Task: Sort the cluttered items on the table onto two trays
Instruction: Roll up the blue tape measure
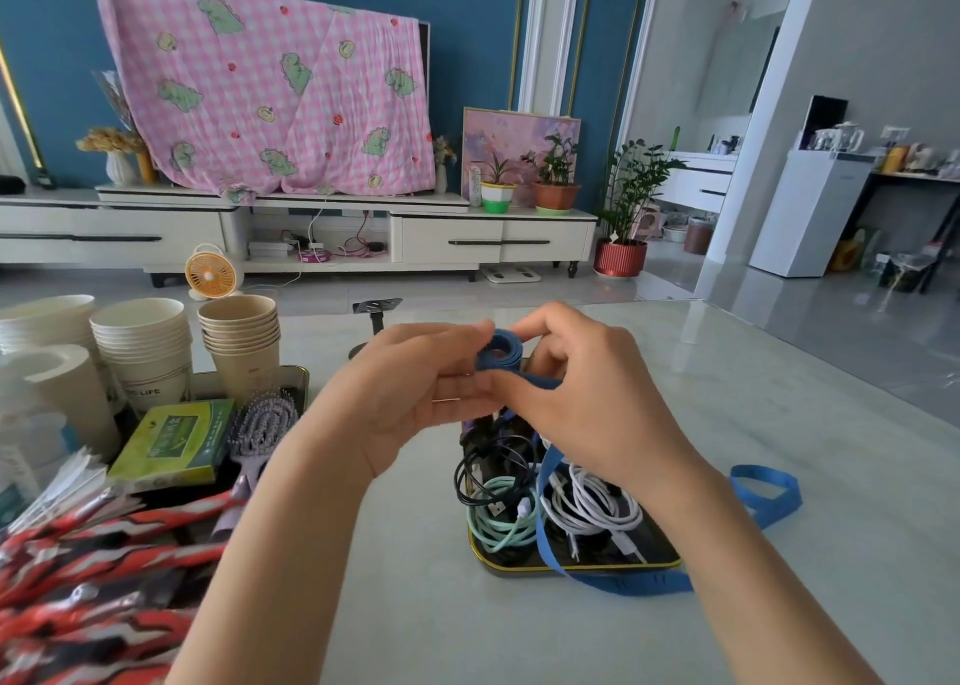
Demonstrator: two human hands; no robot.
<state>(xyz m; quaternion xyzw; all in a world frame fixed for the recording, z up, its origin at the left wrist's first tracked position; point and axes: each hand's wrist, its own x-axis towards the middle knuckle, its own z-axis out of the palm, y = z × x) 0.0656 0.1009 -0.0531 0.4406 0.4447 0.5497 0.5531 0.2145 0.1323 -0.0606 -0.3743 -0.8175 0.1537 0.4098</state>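
Observation:
Both hands hold a blue strap [769, 497] above the table. Its rolled end [500, 353] sits between them: my left hand [415, 388] pinches the roll from the left, and my right hand [582, 398] grips it from the right. The loose tail of the strap hangs down across a black tray with a gold rim [587, 566] and loops onto the table at the right. That tray holds coiled cables: black [483, 468], mint green [501, 523] and white [597, 507]. A second dark tray [298, 380] at the left holds paper cups [241, 341], a green box [174, 442] and a lilac hairbrush [260, 432].
Red, black and white packets [88, 570] lie piled at the lower left. More cup stacks [143, 341] and a white roll [67, 398] stand at the left edge. A black stand [376, 315] sits at the table's far side. The pale marble tabletop [779, 372] extends to the right.

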